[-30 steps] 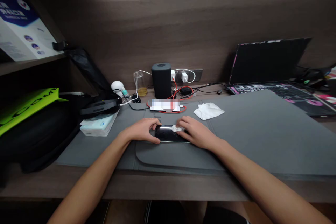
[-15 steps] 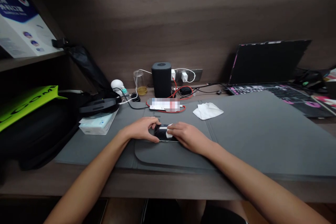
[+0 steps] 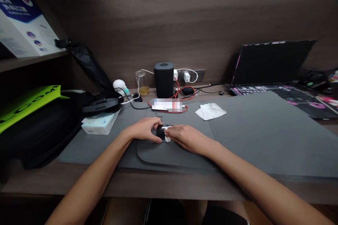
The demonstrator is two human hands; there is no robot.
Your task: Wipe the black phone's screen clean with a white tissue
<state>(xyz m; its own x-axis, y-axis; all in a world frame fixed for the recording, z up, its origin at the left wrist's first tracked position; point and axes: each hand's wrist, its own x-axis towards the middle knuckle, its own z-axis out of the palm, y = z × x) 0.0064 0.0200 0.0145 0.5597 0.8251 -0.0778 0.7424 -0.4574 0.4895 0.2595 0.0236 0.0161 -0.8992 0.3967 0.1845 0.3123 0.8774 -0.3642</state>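
Left hand (image 3: 143,129) pinches phone (image 3: 161,132) across one end, probably so it won't slide around; right hand (image 3: 188,139) grip's pinching tissue wad (image 3: 167,139) against it.

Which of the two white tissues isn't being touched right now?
The spread-out tissue lying on the grey mat. The bunched tissue is under the right hand's fingers, against the dark-screened phone.
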